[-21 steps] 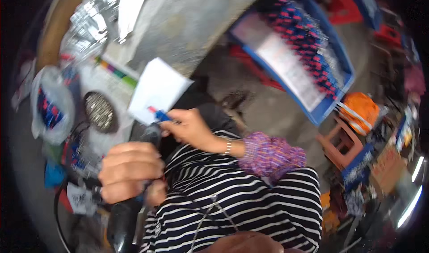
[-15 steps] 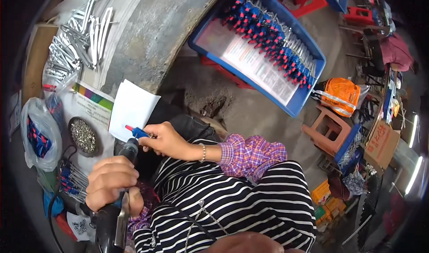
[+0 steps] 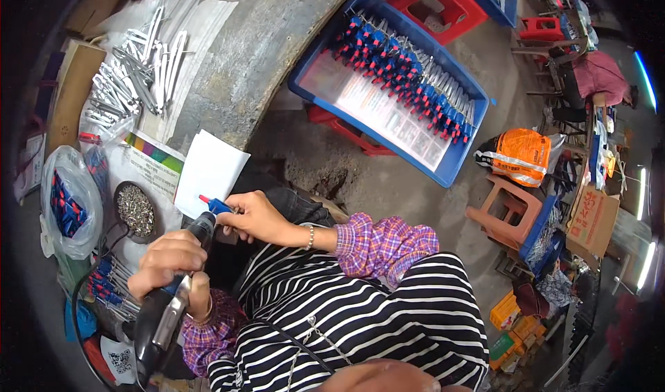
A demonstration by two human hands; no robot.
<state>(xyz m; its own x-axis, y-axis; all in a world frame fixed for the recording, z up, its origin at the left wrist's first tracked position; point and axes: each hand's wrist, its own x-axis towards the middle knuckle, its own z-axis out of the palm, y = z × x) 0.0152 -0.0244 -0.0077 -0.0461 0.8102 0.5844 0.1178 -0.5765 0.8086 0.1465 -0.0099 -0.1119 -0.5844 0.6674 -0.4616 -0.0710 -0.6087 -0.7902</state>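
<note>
Head view: the left hand (image 3: 166, 260) is wrapped around a dark power tool (image 3: 145, 326), thumb closed against its side. Fingers and thumb of the right hand (image 3: 255, 215) pinch a blue-and-red piece (image 3: 219, 206), its red tip aimed toward a white sheet (image 3: 213, 171) at the near edge of the counter (image 3: 242, 52). Taking that sheet as the landmark, the piece sits over its lower edge, and the tool's nose comes up to the piece from below. Whether the nose presses on it or stops just short cannot be told, and any bit or screw between them is too small to make out.

Judging by this pose, the step in hand is tool work on the held piece; the next move calls for a steady right-hand pinch and the nose in line with the piece.

Left of the sheet is a dark dish (image 3: 144, 239) of small metal parts (image 3: 136, 210), with a clear plastic bag (image 3: 68, 158) of blue and red pieces farther out. Up and left of it lie silver metal arms (image 3: 125, 80). Right of it, well apart, a blue tray (image 3: 447, 176) carries rows of blue-and-red units (image 3: 409, 70) with silver arms.
</note>
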